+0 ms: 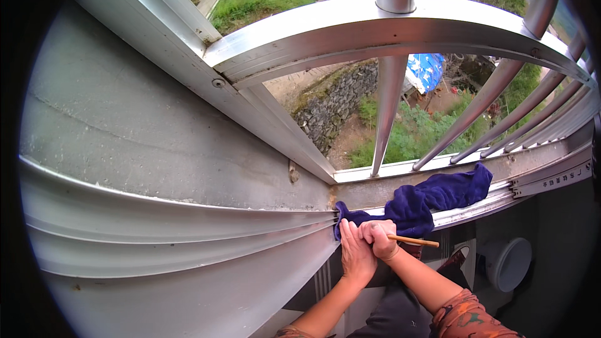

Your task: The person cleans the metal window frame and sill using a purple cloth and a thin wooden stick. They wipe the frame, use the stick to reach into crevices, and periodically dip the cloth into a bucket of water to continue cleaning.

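Observation:
My right hand [379, 238] is closed around a thin wooden stick [415, 241], whose rounded end juts out to the right. The stick's other end is hidden by my hands. Right beside it, my left hand [358, 251] has its fingers straight and together against a dark purple cloth [413, 202]; whether they grip it is not shown. The cloth lies crumpled along the white sliding-window track [465, 216]. One corner of it is bunched where the track meets the window jamb [197, 239].
Metal security bars [392, 112] and a curved crossbar [310, 42] stand beyond the sill. A grey wall [164, 141] rises on the left. A screw anchor [293, 172] sticks out of it. Below right is a white bucket [512, 265]. Outside, a stone wall [338, 98] borders greenery.

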A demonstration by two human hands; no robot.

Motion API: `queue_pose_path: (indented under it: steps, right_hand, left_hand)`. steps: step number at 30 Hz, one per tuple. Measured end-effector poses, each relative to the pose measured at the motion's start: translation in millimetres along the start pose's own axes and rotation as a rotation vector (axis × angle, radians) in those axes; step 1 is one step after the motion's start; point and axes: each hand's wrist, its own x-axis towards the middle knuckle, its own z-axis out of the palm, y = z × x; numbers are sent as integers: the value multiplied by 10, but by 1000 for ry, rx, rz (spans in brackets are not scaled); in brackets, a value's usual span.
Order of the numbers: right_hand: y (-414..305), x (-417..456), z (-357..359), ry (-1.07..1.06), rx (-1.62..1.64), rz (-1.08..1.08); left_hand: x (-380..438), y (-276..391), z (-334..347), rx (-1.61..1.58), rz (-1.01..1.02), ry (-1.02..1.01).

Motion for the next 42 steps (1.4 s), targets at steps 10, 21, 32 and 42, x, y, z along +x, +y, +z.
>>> queue_pose_path:
  steps: [10,21,32,42]
  right_hand:
    - [-579,-324,-768,80,-181,-54]
    - [-66,-111,-153,-138,-82,-20]
    - [-207,-133,-478,306,363,277]
    - [-224,-303,-577,-340,-340,-273]
  left_hand:
    - [155,505,270,-98,267,-128]
    - [-74,128,93,154,-141,-38]
    - [-85,377,-212,345,83,-245]
    - [-68,447,113,475,75,-205]
